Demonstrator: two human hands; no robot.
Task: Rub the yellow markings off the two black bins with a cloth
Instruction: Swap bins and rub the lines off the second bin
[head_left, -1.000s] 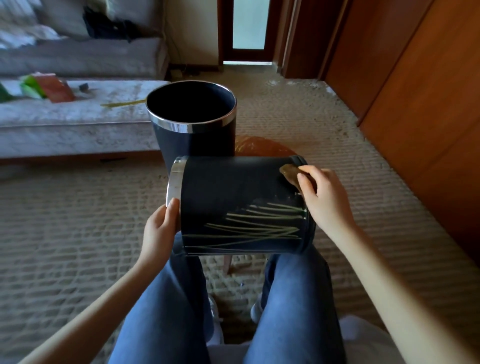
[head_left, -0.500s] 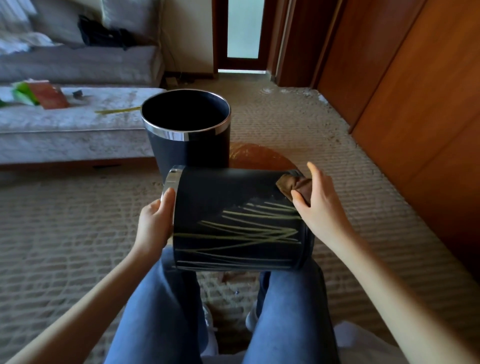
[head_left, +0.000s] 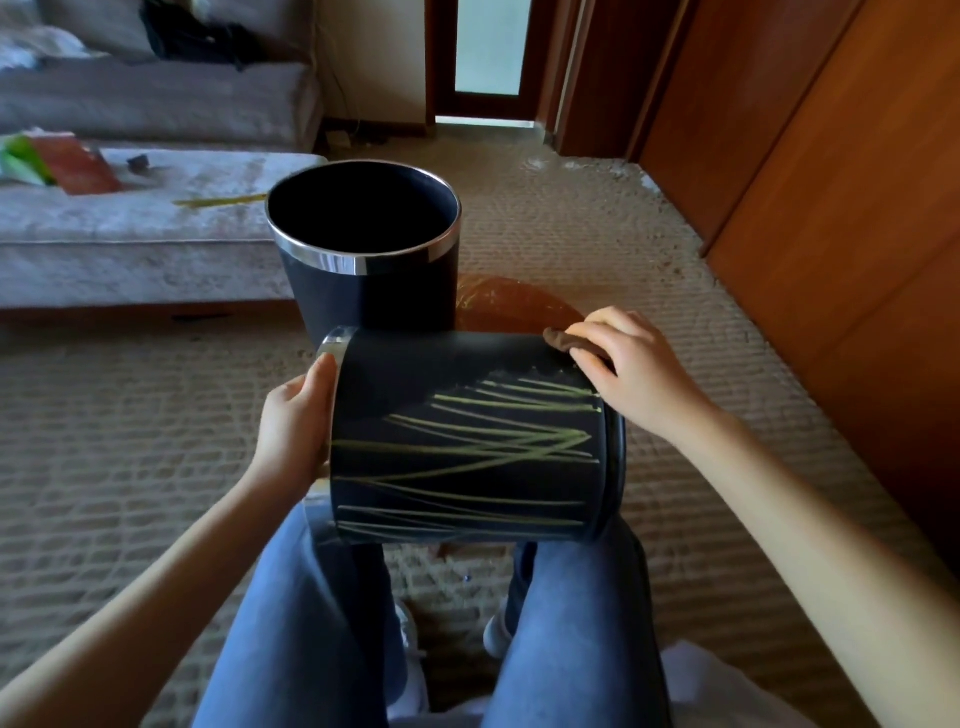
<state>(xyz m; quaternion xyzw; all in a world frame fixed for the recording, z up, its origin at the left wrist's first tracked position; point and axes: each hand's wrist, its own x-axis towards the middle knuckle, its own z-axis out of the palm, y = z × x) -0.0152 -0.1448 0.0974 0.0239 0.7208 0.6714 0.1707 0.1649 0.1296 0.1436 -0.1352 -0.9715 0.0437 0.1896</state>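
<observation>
A black bin (head_left: 467, 441) lies on its side across my knees, its chrome rim to the left. Yellow streaks (head_left: 488, 452) cross most of the side facing me; the upper left part is bare black. My left hand (head_left: 293, 426) grips the bin at its rim end. My right hand (head_left: 636, 364) presses a small brown cloth (head_left: 569, 340) onto the bin's top right edge, near its base. A second black bin (head_left: 363, 249) with a chrome rim stands upright on the carpet just behind; no streaks show on its visible side.
A grey padded bench (head_left: 135, 228) with a yellow stick (head_left: 221, 201) and green and red papers (head_left: 47, 163) stands at left. Wooden cupboard doors (head_left: 831, 208) line the right side. An orange-brown round object (head_left: 514, 304) lies behind the bins. Beige carpet covers the floor.
My right hand has slid the cloth up to the bin's top edge. A strip of yellow near the top right has thinned to faint specks. My left hand has kept its hold.
</observation>
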